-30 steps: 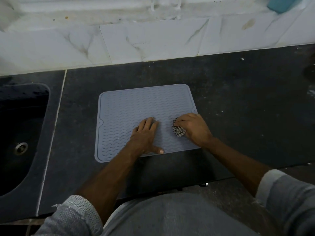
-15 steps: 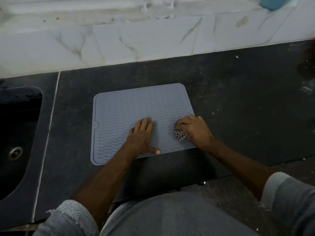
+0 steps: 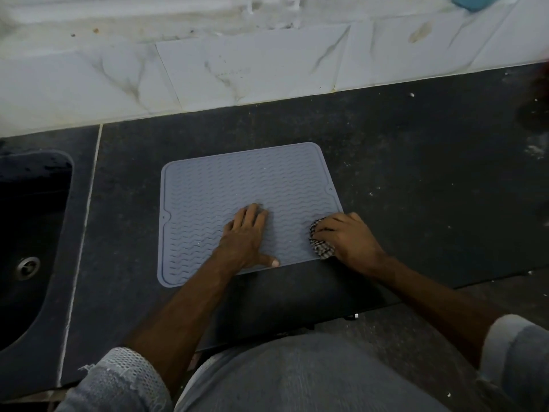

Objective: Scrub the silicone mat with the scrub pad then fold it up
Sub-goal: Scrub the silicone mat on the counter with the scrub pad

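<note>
A grey silicone mat point(image 3: 225, 191) with a wavy ribbed pattern lies flat on the dark countertop point(image 3: 416, 173). My left hand point(image 3: 246, 236) rests flat on the mat's near middle, fingers straight and thumb out to the right. My right hand point(image 3: 347, 239) grips a checked black-and-white scrub pad point(image 3: 319, 248) and presses it on the mat's near right corner. Most of the pad is hidden under the fingers.
A dark sink point(image 3: 26, 248) with a metal drain point(image 3: 28, 267) is sunk into the counter at the left. White marble tiles point(image 3: 237, 69) rise behind the counter. A teal object point(image 3: 472, 1) sits at the top right. The counter's front edge runs just below my arms.
My right hand with the scrub pad has slid a little toward the mat's near right corner. My left hand stays pressed on the mat. The camera view has shifted slightly.
</note>
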Tool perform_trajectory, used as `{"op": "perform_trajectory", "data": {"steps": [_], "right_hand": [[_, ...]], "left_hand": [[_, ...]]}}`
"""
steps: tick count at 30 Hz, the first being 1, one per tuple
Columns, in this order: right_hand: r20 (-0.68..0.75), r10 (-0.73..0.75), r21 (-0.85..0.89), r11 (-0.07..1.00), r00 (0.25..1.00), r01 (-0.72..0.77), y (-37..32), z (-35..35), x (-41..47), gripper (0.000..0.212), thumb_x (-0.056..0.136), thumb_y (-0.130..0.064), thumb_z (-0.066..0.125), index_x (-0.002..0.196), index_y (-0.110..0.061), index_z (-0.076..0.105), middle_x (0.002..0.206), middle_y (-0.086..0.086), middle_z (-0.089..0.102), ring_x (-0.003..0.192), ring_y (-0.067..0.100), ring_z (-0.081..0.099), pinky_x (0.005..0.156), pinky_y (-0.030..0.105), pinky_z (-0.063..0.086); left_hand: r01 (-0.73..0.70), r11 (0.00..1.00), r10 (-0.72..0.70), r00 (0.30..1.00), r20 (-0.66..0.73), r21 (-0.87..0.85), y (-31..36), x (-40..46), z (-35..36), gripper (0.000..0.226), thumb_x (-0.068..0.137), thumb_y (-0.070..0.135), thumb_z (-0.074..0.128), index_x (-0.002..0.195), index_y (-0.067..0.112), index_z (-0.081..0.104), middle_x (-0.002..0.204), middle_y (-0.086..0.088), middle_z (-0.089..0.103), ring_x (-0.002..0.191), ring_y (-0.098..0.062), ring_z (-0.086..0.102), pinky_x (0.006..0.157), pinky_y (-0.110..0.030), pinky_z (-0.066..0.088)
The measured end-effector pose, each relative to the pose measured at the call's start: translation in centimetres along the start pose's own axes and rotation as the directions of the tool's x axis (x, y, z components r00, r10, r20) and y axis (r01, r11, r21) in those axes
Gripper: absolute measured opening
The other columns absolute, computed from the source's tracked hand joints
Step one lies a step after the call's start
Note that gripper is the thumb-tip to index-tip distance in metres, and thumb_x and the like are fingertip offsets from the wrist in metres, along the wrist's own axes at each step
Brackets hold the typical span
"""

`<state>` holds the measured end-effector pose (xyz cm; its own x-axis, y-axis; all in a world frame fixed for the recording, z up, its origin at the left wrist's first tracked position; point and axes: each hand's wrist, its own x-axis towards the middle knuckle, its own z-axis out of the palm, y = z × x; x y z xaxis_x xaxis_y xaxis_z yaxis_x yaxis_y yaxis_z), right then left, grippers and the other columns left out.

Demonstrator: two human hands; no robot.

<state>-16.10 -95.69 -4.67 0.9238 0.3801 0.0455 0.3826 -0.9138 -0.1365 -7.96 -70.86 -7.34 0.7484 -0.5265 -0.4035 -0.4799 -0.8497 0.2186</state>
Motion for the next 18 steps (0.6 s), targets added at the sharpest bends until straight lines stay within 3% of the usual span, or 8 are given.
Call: {"op": "perform_trajectory", "data": {"steps": [3,6,9,14,18], "right_hand": [[-0.068,-0.055,0.020,0.998,0.996,0.057,-2.4,0.7,1.2,0.041,0.063,-0.011,0.075,0.102,-0.017,0.069,0.108,0.002,0.067,0.102,0.026,0.060,0.081,0.038,0.044],[-0.028,-0.156,0.038,0.987,0.987,0.157,-5.2,1.9,2.0,0.038,0.066,-0.015,0.076,0.103,-0.020,0.069,0.110,-0.001,0.066,0.106,0.025,0.057,0.083,0.038,0.043],[-0.002,-0.187,0.003,0.982,0.982,0.188,-3.8,1.9,0.9,0.041,0.068,-0.014,0.073,0.108,-0.020,0.067,0.116,0.000,0.064,0.111,0.025,0.056,0.087,0.039,0.042],[0.000,-0.105,-0.059,0.993,0.994,0.105,1.2,0.5,-2.2,0.049,0.059,-0.010,0.075,0.107,-0.019,0.067,0.114,0.001,0.065,0.107,0.026,0.059,0.084,0.033,0.028],[-0.056,-0.078,-0.043,0.996,0.995,0.076,0.0,0.6,-0.9,0.047,0.059,-0.009,0.073,0.105,-0.019,0.068,0.111,0.001,0.066,0.105,0.027,0.059,0.080,0.033,0.029]], "left_hand": [[0.004,1.000,-0.004,1.000,-0.009,0.005,0.0,0.1,0.0,0.127,0.062,0.071,0.070,0.151,0.019,-0.005,0.158,-0.005,-0.013,0.145,-0.029,-0.009,0.114,-0.052,0.009],[0.010,1.000,-0.010,1.000,-0.018,0.024,0.1,0.2,0.0,0.128,0.061,0.072,0.070,0.151,0.019,-0.005,0.158,-0.005,-0.011,0.145,-0.029,-0.007,0.114,-0.052,0.011],[0.001,1.000,0.000,1.000,-0.012,0.002,-0.1,0.1,0.0,0.128,0.062,0.072,0.069,0.151,0.020,-0.005,0.158,-0.004,-0.012,0.145,-0.028,-0.008,0.114,-0.052,0.010],[-0.004,1.000,0.004,1.000,0.007,-0.022,0.0,0.0,-0.1,0.126,0.064,0.069,0.071,0.151,0.019,-0.005,0.158,-0.004,-0.014,0.145,-0.029,-0.010,0.114,-0.053,0.007],[0.003,1.000,-0.003,1.000,0.009,-0.006,0.2,0.0,-0.2,0.126,0.064,0.068,0.071,0.151,0.019,-0.005,0.158,-0.005,-0.015,0.145,-0.030,-0.010,0.114,-0.053,0.007]]}}
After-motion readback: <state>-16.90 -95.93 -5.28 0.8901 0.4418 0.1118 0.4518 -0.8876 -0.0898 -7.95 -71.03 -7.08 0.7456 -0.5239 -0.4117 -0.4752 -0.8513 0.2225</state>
